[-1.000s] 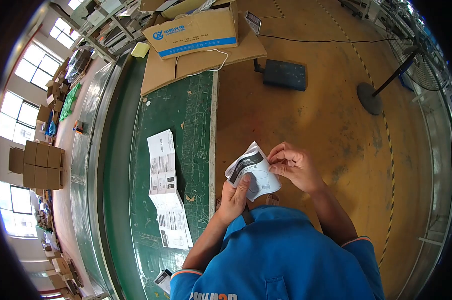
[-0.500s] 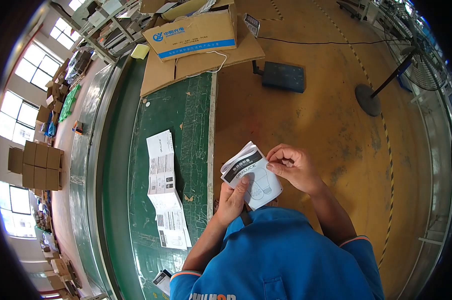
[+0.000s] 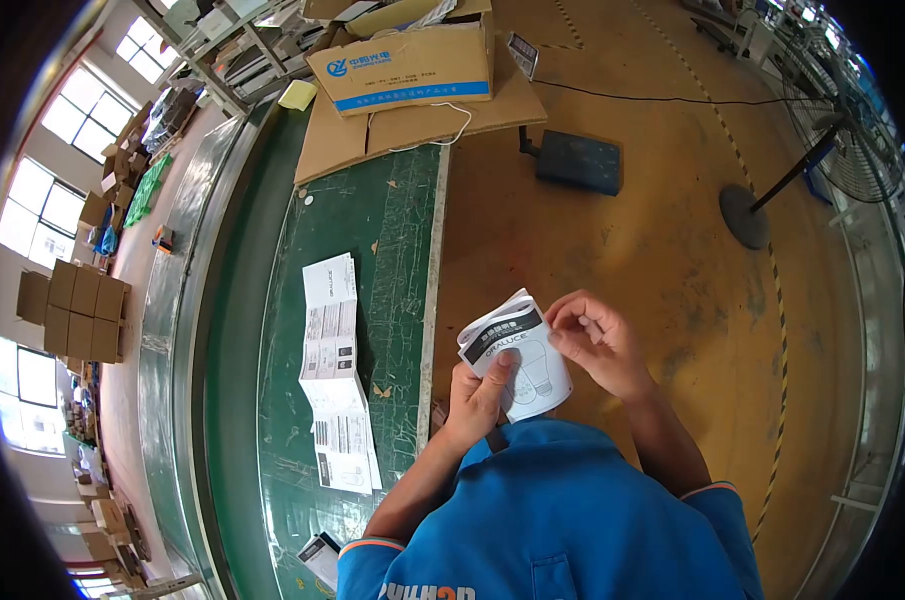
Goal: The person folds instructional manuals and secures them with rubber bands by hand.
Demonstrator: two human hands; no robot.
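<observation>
My left hand [image 3: 480,396] grips a folded white booklet [image 3: 540,372] at its lower left, the thumb lying on the cover. The cover has a dark band, the word ORALUCE and a bulb drawing. My right hand [image 3: 605,345] is at the booklet's upper right edge, its fingers curled with the tips close together; whether they pinch a page is too small to tell. On the green table [image 3: 398,215] to the left, an unfolded printed sheet [image 3: 336,370] lies lengthwise. Another printed paper [image 3: 321,558] lies near the table's lower part, beside my left sleeve.
An open cardboard box [image 3: 413,70] stands on flat cardboard [image 3: 338,150] at the table's far end. A dark blue platform [image 3: 579,163] sits on the floor, and a pedestal fan [image 3: 745,215] stands at the right. Stacked cartons [image 3: 83,312] are at the far left.
The view has shifted slightly, so table and box appear a little further right. The booklet is still in my left hand; my right fingers have shifted slightly at its edge.
</observation>
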